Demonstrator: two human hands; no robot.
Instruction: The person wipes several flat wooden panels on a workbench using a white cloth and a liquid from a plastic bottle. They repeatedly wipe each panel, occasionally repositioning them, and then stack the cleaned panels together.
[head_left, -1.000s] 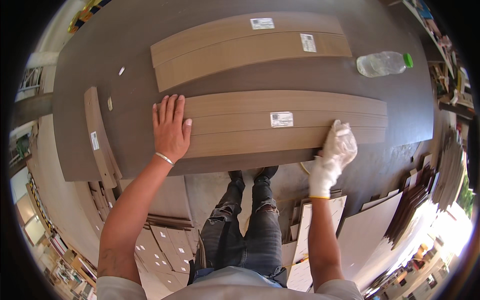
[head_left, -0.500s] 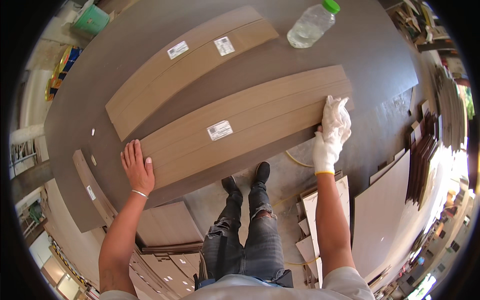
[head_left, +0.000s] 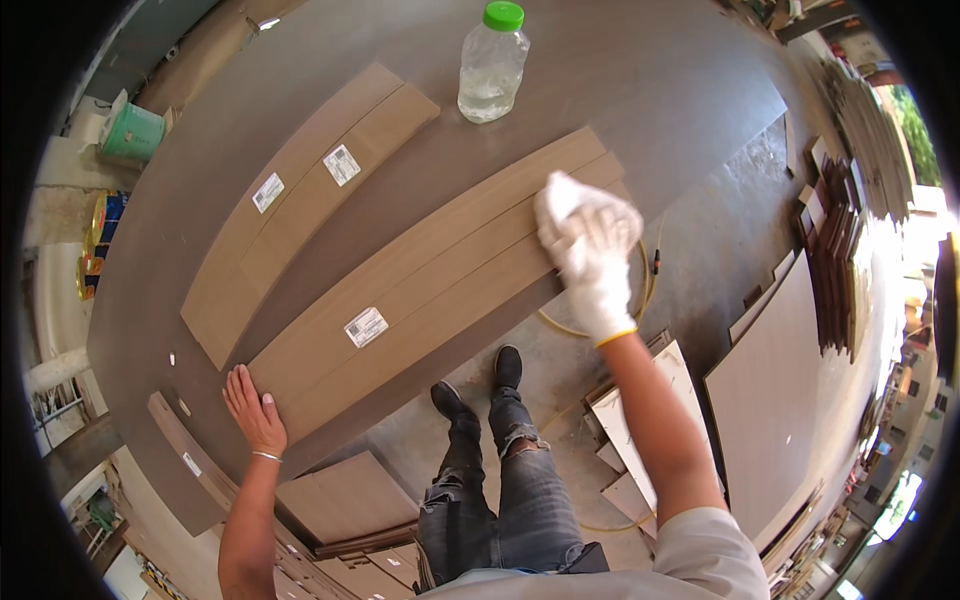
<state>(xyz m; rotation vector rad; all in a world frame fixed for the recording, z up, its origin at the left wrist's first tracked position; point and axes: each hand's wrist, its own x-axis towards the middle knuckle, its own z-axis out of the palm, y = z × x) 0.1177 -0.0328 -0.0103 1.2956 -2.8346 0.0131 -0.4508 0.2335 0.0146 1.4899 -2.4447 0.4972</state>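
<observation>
A near group of long brown boards (head_left: 440, 270), laid side by side, lies across the dark tabletop (head_left: 420, 165) with a white label (head_left: 366, 327) on it. Flat at their left end rests my bare left hand (head_left: 254, 410), fingers stretched out, a thin band on the wrist. My right hand (head_left: 598, 255), in a white knit glove, presses a crumpled white cloth (head_left: 568, 198) onto the boards near their right end. The glove and cloth are slightly blurred, and the palm side is hidden. Beyond lies a second pair of brown boards (head_left: 300, 200) bearing two labels.
A clear bottle with a green cap (head_left: 490, 75) stands at the table's far side. A narrow board (head_left: 190, 450) lies at the left edge. Panels (head_left: 765, 390) lean at the right, near stacked dark boards (head_left: 835, 260). A yellow hose (head_left: 565, 327) runs on the floor.
My right hand with the cloth has shifted left and inward along the near boards. My left hand stays at their left end. The view has turned, so the bottle and boards sit further left.
</observation>
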